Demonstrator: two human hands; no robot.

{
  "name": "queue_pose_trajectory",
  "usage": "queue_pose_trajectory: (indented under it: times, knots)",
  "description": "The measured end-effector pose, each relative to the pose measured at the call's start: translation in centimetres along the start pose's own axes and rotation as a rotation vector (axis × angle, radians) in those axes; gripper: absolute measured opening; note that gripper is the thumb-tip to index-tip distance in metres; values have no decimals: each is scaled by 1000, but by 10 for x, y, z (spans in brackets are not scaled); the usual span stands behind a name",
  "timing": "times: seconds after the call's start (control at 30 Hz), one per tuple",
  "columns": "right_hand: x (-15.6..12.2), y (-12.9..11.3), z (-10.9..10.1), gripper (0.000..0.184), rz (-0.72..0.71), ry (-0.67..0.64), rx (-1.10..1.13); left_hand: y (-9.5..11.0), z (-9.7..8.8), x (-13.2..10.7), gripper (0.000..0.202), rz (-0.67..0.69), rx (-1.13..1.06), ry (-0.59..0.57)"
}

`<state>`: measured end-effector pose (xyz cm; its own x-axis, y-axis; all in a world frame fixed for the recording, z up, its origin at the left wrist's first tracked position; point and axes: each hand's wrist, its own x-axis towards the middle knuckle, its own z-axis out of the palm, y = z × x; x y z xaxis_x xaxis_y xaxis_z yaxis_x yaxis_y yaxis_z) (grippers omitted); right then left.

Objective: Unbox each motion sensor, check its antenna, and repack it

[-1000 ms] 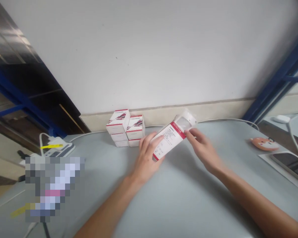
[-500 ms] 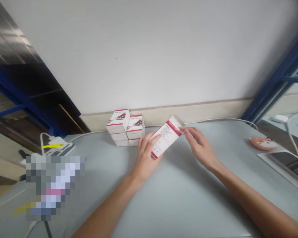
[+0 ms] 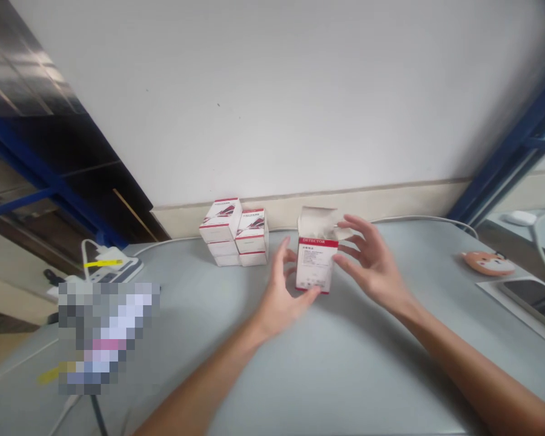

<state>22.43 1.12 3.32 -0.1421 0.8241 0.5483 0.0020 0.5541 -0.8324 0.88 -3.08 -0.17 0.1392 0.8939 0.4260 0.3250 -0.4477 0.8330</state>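
A white and red cardboard box [image 3: 315, 266] marked DETECTOR stands upright on the table, its top flaps raised; what lies inside is not clear. To its left is my left hand [image 3: 284, 297], fingers spread and apart, the thumb close to the box's lower front edge. My right hand [image 3: 375, 266] lightly holds the box's right side, thumb on the front edge and fingers bent behind it near the side flap; the index finger is lifted. Several similar closed boxes [image 3: 220, 233] are stacked by the wall, left of my hands.
A power strip [image 3: 118, 271] with plugs sits at the left, behind a pixelated area. Toward the right lie an orange animal-shaped object [image 3: 488, 263] and a phone [image 3: 533, 300] on a white surface. A white cable [image 3: 418, 218] runs along the wall.
The box has gone from tilted in my left hand to upright. My left hand has loosened and spread. My right hand has moved from the flap to the box's side.
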Motion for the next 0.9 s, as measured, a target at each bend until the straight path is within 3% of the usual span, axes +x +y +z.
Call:
queue_pose_trajectory:
  times: [0.07,0.17,0.27,0.43,0.5,0.6,0.73,0.8,0.9]
  knots:
    - [-3,-1,2,56,-17,-35,-15,2,3,-1,89,-31,-68,1]
    - [-10,-6,4,41,-11,-164,-126,3,0,1,86,-32,-41,21]
    - [-14,-14,6,42,-8,-291,-234,4,-6,3,82,38,19,29]
    - [-14,-19,11,23,-196,-143,-282,4,-11,7,75,130,141,44]
    - [-14,-19,12,32,-269,-83,-255,5,-10,7,74,94,130,43]
    - [-13,-19,13,42,-298,-70,-229,3,-7,5,72,81,102,27]
    - [-9,-25,13,15,-320,-42,-364,-8,0,1,89,234,169,141]
    - [-8,-28,13,15,-351,-30,-391,-12,2,0,99,281,193,186]
    - [-9,-30,11,18,-375,-88,-355,-11,0,0,95,296,241,154]
